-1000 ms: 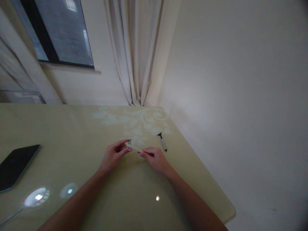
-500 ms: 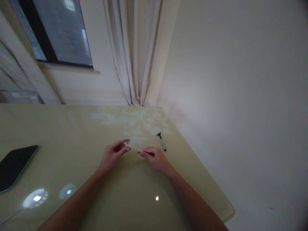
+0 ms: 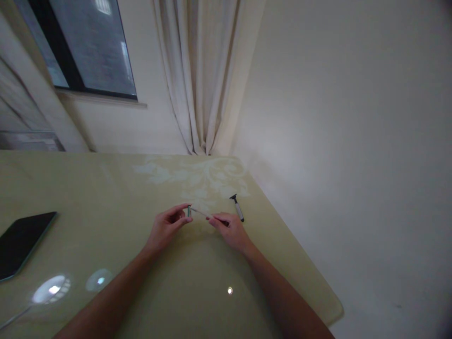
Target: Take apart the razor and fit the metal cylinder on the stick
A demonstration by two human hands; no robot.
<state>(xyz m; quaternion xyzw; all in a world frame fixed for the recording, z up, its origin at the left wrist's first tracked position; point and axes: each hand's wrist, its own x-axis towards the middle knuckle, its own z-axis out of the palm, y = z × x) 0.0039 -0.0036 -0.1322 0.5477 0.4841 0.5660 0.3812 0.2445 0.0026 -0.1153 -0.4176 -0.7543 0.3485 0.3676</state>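
Observation:
Between the thumb and fingertips of my left hand (image 3: 168, 225) a small narrow razor cartridge (image 3: 189, 211), dark with a green edge, is held upright. My right hand (image 3: 229, 228) pinches a thin pale stick (image 3: 201, 213), whose far tip reaches the cartridge; whether it touches cannot be made out. The stick's other end is hidden in my right fingers. Just beyond my right hand, a razor handle (image 3: 238, 207) with a black T-shaped top and a grey grip lies on the table.
Both forearms are over the glossy pale green table (image 3: 169, 296). A black tablet (image 3: 24, 242) lies at the left, and a white cable (image 3: 16, 318) runs near the lower left corner. A wall (image 3: 335, 165) borders the table's right side; curtains (image 3: 197, 80) hang behind it.
The stick's tip has risen from the cartridge's lower part to its upper part, and the stick now slants more. My right hand has shifted slightly right; the left has barely moved.

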